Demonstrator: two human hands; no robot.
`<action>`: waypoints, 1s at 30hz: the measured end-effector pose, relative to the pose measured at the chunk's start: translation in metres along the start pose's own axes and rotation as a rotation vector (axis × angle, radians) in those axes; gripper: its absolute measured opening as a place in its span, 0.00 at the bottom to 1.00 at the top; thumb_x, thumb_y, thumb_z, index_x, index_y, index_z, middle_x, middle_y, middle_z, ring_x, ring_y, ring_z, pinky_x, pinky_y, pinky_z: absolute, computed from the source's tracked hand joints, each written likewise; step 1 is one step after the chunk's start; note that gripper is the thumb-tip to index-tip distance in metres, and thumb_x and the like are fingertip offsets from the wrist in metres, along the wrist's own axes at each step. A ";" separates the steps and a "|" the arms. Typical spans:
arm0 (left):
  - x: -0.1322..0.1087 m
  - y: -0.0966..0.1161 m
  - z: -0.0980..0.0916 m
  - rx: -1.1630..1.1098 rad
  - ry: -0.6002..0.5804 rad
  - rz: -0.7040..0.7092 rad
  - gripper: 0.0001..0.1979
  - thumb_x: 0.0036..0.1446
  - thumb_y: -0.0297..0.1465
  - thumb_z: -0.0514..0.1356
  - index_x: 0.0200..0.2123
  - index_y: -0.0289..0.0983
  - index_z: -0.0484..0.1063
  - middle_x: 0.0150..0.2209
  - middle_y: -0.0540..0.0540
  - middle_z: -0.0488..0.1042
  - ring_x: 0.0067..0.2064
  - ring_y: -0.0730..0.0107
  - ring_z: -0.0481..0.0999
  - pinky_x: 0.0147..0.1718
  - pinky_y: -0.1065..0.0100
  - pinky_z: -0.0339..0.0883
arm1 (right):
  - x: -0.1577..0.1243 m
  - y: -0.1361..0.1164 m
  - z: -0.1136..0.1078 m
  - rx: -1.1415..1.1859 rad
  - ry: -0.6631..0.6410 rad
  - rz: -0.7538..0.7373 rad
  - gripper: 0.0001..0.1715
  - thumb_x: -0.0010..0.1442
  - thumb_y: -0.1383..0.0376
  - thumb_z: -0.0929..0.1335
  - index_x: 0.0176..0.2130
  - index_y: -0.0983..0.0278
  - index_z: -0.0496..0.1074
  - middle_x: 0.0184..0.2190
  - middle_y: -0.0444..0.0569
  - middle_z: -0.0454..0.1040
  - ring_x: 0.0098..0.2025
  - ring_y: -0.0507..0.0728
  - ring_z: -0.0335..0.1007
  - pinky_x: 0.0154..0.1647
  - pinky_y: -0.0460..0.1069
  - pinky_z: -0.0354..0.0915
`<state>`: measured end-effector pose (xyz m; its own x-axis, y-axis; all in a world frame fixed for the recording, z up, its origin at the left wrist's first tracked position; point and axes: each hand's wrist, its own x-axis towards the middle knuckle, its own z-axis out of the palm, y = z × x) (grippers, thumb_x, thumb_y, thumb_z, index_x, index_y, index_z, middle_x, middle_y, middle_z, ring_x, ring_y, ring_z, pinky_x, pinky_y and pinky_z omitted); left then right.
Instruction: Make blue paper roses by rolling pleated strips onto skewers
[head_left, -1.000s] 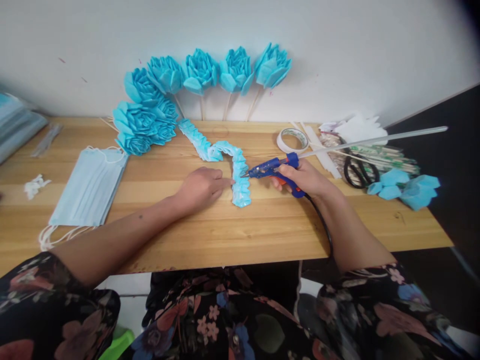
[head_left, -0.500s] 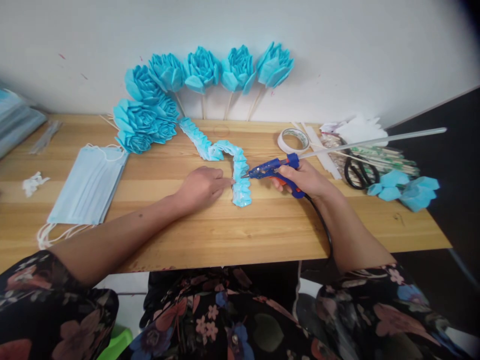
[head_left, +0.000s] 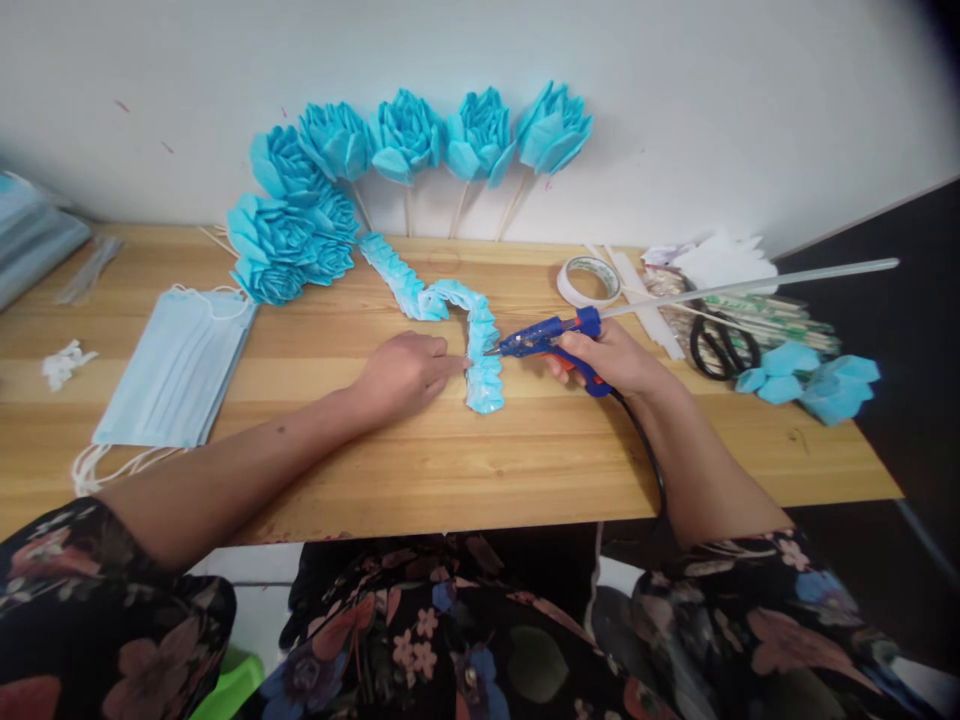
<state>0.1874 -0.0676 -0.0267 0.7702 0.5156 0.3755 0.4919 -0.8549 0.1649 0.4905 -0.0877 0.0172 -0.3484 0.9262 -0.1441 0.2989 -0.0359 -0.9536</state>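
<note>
A long pleated strip of blue mask fabric (head_left: 480,345) snakes across the middle of the wooden table (head_left: 450,450). My left hand (head_left: 401,372) rests knuckles up beside it, fingers curled, fingertips pressing the strip's left edge. My right hand (head_left: 607,358) is closed round the grip of a blue glue gun (head_left: 551,338), whose nozzle touches the strip's right side. A clear glue stick (head_left: 750,283) juts from the back of the gun toward the right. The gun's black cord (head_left: 645,450) runs down over the table's front edge.
Blue fabric flowers (head_left: 405,140) on sticks lean against the white wall; more lie at the back left (head_left: 285,240). A stack of face masks (head_left: 176,365) is at left. A tape roll (head_left: 589,280), black scissors (head_left: 716,345) and blue folded petals (head_left: 814,380) are at right.
</note>
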 end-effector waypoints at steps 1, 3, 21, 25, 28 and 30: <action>0.000 0.000 0.000 0.001 0.000 -0.001 0.19 0.66 0.27 0.51 0.48 0.41 0.81 0.26 0.47 0.69 0.28 0.68 0.67 0.29 0.66 0.59 | 0.000 0.000 0.000 0.001 -0.001 -0.001 0.33 0.54 0.38 0.72 0.27 0.66 0.74 0.22 0.47 0.74 0.19 0.49 0.66 0.13 0.42 0.60; 0.000 0.000 0.000 0.002 0.001 0.000 0.19 0.66 0.27 0.51 0.48 0.40 0.81 0.26 0.47 0.70 0.28 0.67 0.67 0.29 0.66 0.59 | 0.000 -0.002 0.001 0.003 -0.002 -0.003 0.33 0.54 0.38 0.72 0.27 0.66 0.73 0.21 0.47 0.74 0.19 0.48 0.65 0.13 0.42 0.59; -0.001 0.000 0.001 -0.002 -0.005 -0.010 0.19 0.66 0.27 0.51 0.49 0.41 0.81 0.27 0.47 0.70 0.29 0.67 0.68 0.29 0.67 0.59 | -0.001 -0.007 0.003 -0.017 -0.010 0.007 0.33 0.54 0.38 0.72 0.25 0.65 0.72 0.19 0.45 0.72 0.17 0.47 0.61 0.13 0.41 0.57; 0.000 0.000 0.000 -0.004 -0.011 -0.014 0.19 0.65 0.26 0.51 0.49 0.41 0.81 0.27 0.47 0.71 0.29 0.67 0.69 0.29 0.66 0.59 | -0.001 -0.006 0.003 -0.015 0.004 0.028 0.33 0.53 0.38 0.72 0.25 0.65 0.72 0.20 0.46 0.73 0.17 0.47 0.63 0.14 0.42 0.58; 0.000 0.001 0.000 -0.005 -0.028 -0.022 0.19 0.65 0.26 0.51 0.49 0.41 0.81 0.27 0.46 0.71 0.29 0.67 0.68 0.30 0.67 0.60 | -0.001 -0.006 0.003 -0.014 0.021 0.036 0.33 0.53 0.38 0.72 0.25 0.66 0.72 0.20 0.46 0.73 0.18 0.48 0.65 0.14 0.42 0.59; 0.000 0.001 -0.001 -0.006 -0.030 -0.024 0.19 0.66 0.27 0.51 0.49 0.41 0.81 0.27 0.46 0.71 0.29 0.68 0.68 0.30 0.67 0.60 | -0.001 -0.005 0.003 -0.013 0.019 0.034 0.33 0.53 0.38 0.72 0.25 0.66 0.72 0.20 0.46 0.73 0.18 0.48 0.64 0.15 0.42 0.59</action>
<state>0.1879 -0.0685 -0.0258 0.7703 0.5370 0.3438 0.5075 -0.8428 0.1793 0.4867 -0.0899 0.0218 -0.3213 0.9313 -0.1715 0.3224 -0.0627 -0.9445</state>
